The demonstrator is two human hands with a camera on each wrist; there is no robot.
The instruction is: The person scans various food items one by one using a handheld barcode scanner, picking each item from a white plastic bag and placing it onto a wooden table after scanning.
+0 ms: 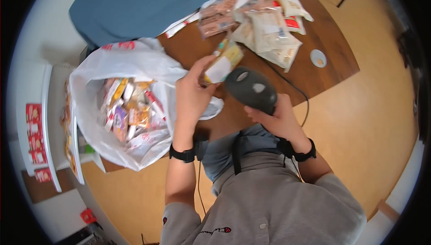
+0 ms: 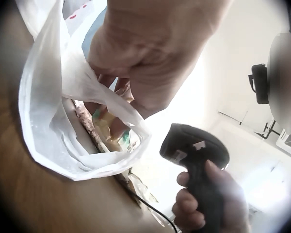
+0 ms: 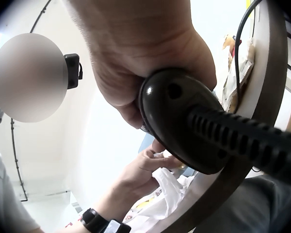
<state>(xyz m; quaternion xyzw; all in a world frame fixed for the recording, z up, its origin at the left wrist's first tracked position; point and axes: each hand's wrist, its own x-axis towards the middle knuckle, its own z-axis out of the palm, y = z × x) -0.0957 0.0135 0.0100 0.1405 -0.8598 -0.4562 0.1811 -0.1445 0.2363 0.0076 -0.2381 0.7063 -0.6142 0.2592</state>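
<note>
My left hand pinches a small yellowish snack packet with a white label, close beside the bag's opening. In my right hand is a black handheld barcode scanner, gripped by its handle, its head right by the packet. The left wrist view shows fingers wrapped round the scanner handle. To the left a white plastic bag gapes wide, with several wrapped snacks inside. In the right wrist view, the base of the scanner with its ribbed cable sleeve fills the middle.
Several flat snack packs lie heaped at the back of the brown table. A round clear lid-like disc lies near the right edge. The scanner's cable loops across the table. Behind stands a blue chair-like surface; shelves are at left.
</note>
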